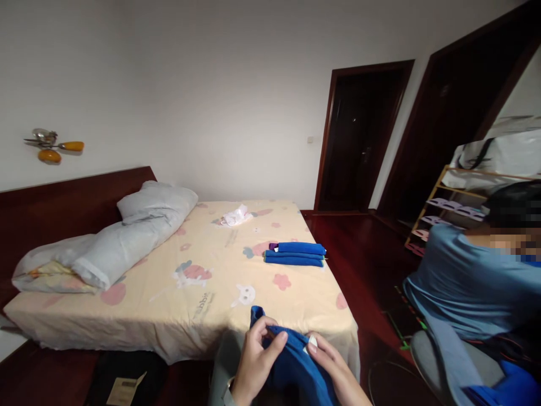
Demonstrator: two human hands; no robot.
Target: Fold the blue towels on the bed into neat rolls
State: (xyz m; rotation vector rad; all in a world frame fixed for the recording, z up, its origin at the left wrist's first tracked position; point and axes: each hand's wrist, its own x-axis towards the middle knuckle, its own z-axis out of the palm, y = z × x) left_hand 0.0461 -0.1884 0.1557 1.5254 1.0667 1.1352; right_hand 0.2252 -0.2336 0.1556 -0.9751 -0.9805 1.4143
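Note:
A blue cloth (302,366) hangs between my hands at the bottom centre, in front of the bed's near edge. My left hand (258,358) pinches its upper edge, thumb on top, with a corner of cloth sticking up beyond the fingers. On the other side, my right hand (333,363) grips the edge beside a small white tag (311,343). Folded blue cloths (295,255) lie side by side near the bed's right edge, with a small purple piece (274,246) at their left end.
The bed (164,307) carries a grey quilt (131,237) at left and a white crumpled item (236,216) farther back. A person in a blue shirt (469,282) sits at right, near a shoe rack (442,186). A black bag (127,369) is on the floor.

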